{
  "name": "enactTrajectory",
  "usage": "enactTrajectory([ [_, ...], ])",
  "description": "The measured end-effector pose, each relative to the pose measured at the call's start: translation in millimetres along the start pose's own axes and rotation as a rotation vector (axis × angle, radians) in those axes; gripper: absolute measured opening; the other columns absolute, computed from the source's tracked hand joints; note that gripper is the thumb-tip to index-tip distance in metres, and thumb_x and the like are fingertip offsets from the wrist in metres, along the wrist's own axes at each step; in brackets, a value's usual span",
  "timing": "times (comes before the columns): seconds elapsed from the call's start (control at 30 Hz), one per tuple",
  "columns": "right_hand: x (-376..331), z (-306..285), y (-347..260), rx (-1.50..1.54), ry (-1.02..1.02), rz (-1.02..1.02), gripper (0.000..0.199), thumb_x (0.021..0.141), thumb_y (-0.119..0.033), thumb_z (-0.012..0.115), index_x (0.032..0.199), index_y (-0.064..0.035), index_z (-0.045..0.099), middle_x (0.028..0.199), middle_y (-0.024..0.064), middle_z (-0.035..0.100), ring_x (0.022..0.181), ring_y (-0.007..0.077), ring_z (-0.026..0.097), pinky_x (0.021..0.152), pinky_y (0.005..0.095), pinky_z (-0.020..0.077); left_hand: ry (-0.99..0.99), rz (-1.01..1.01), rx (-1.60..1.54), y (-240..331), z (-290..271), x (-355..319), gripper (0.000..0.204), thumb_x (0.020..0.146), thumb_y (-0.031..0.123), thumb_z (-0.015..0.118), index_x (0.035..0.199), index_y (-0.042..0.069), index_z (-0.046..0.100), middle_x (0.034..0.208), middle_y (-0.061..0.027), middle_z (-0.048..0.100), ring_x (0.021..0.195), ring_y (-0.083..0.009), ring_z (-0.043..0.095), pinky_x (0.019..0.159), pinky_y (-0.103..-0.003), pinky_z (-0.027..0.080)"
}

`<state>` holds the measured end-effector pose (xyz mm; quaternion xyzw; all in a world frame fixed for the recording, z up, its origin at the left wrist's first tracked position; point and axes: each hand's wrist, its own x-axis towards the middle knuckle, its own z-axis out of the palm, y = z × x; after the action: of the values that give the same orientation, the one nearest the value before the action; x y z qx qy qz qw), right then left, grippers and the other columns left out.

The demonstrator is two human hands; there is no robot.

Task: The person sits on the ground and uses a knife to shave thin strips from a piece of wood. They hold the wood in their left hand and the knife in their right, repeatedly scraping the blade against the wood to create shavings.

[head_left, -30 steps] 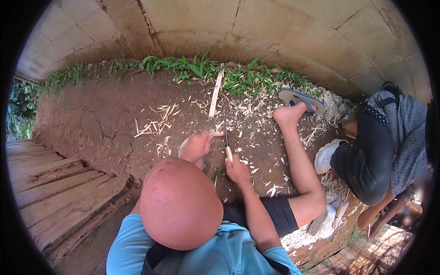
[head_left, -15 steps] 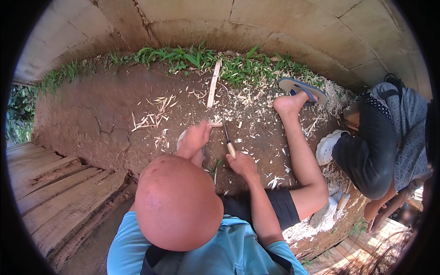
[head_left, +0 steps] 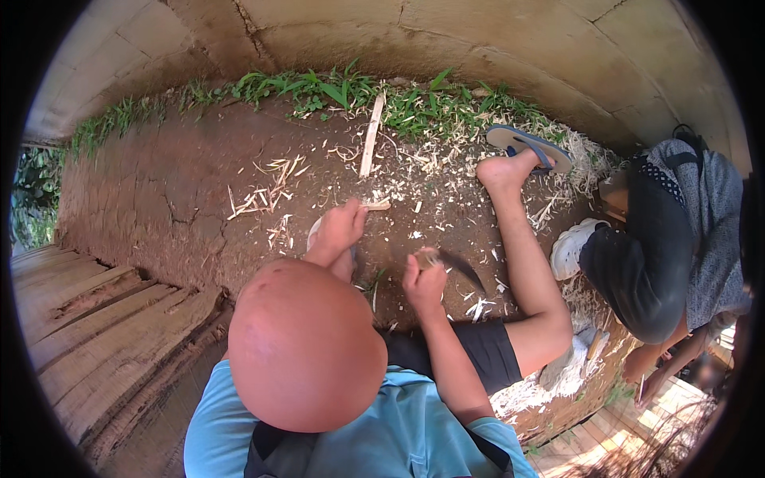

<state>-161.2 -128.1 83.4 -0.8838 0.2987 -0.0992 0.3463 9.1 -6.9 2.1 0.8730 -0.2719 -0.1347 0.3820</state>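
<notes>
Short pale stick, dark-bladed knife rightward, apart

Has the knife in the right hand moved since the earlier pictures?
Yes: the knife has swung rightward, its blade now pointing away from the long wood strip on the ground.

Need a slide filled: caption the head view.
Left hand holds a wood piece, right hand a knife, amid pale shavings.

A: We're head-mounted here, staring steeply down, and that bare knee looms really close!
B: Angled forward too: ground fills the middle, wall bends along the fisheye's upper rim!
</notes>
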Motion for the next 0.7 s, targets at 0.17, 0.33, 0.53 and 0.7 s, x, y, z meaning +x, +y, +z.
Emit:
enactTrajectory([
  [0.17,2.2,27.6,7.2,-0.524,-0.472,0.358,0.041,0.092,-0.042,0.048,0.096,-0.0019,0.055,0.084,0.0216,0.068,0.082,0.0391,0.068,0.075,0.0502,0.0528,-0.016,0.027,0.02,-4.4,-1.6,-1.1,0.023,0.092,0.027,0.056,0.088,0.005,0.053,0.066,-0.0231,0.061,0.064,-0.0433,0.061,0.058,-0.052,0.049],
  [0.33,5.9,26.7,21.1,-0.466,-0.55,0.303,0.051,0.093,-0.05,0.045,0.098,0.0001,0.055,0.084,0.0244,0.066,0.08,0.0404,0.066,0.073,0.0507,0.0512,-0.012,0.015,-0.007,-1.2,-3.2,-2.8,0.022,0.092,0.026,0.055,0.088,0.005,0.053,0.066,-0.023,0.061,0.064,-0.0439,0.061,0.057,-0.052,0.049],
  [0.53,9.4,37.5,47.9,0.774,-0.944,0.824,0.055,0.095,-0.051,0.041,0.099,0.0018,0.057,0.072,0.0184,0.065,0.079,0.0416,0.064,0.074,0.0483,0.0483,0.012,0.032,-0.025,-4.3,0.9,-1.2,0.021,0.091,0.024,0.057,0.087,0.005,0.052,0.064,-0.022,0.06,0.062,-0.0434,0.06,0.055,-0.051,0.047],
  [0.7,8.4,-7.0,-20.1,0.145,-0.369,0.202,0.048,0.097,-0.048,0.041,0.1,-0.0008,0.051,0.067,0.0102,0.058,0.066,0.0237,0.06,0.064,0.0366,0.0479,-0.018,0.007,-0.034,-4.6,-3.0,-2.8,0.02,0.092,0.023,0.055,0.088,0.003,0.052,0.067,-0.024,0.061,0.065,-0.0451,0.061,0.059,-0.053,0.049],
])
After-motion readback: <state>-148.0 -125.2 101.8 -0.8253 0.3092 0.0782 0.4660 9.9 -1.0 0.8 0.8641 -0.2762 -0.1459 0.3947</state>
